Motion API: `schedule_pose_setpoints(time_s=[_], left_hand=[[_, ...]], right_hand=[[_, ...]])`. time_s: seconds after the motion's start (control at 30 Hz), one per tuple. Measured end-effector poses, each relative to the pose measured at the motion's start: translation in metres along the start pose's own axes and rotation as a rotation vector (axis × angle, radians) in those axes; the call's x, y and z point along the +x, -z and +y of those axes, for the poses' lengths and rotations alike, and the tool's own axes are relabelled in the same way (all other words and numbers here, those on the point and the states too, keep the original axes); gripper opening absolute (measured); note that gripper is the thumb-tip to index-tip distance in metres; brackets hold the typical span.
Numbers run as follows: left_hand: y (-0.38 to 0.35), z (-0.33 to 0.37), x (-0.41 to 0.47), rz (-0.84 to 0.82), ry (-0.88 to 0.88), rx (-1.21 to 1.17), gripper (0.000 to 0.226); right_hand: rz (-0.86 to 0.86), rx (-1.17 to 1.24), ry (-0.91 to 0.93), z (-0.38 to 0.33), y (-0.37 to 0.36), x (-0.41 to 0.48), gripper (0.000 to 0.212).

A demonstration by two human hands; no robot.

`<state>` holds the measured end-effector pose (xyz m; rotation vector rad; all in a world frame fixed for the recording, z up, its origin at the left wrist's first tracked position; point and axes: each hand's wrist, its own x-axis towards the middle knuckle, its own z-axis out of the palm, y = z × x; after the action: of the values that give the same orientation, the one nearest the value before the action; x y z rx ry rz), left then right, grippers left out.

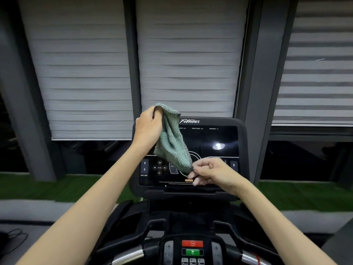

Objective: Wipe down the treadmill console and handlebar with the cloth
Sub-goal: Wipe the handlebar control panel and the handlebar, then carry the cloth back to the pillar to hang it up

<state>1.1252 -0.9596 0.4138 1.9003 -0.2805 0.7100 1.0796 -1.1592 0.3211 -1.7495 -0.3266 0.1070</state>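
Note:
A green waffle-weave cloth hangs stretched in front of the black treadmill console. My left hand grips its top corner at the console's upper left. My right hand pinches its bottom corner in front of the lower middle of the screen. The cloth hides part of the screen's left side. The handlebar with silver grips runs along the bottom of the view, to either side of a control panel.
The lower control panel carries a red stop button, a green start button and keypads. Grey pillars and closed white blinds stand behind the console. Green turf lies beyond. Cables lie on the floor at the bottom left.

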Motion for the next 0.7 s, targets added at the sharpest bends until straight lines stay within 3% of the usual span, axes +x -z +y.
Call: schedule_pose_setpoints(time_s=[0.17,0.37,0.47,0.6,0.7], left_hand=[[0.026,-0.017,-0.009,-0.066,0.094,-0.015,0.031],[0.057,-0.041,-0.024,-0.288,0.224,-0.012,0.033],[0.071,-0.049,-0.038,-0.284,0.128,0.043,0.027],[0.094,-0.049,-0.050,-0.311,0.060,-0.170,0.014],[0.115,-0.044,-0.062,-0.281,0.040,-0.185,0.009]], right_hand=[[0.089,-0.078,0.168,-0.043,-0.004,0.018,0.010],[0.097,-0.066,0.298,-0.079,-0.040,0.035,0.008],[0.101,0.001,0.319,-0.087,-0.062,0.037,0.006],[0.092,-0.024,0.424,-0.096,-0.096,0.040,0.007],[0.082,-0.060,0.489,-0.102,-0.118,0.041,0.014]])
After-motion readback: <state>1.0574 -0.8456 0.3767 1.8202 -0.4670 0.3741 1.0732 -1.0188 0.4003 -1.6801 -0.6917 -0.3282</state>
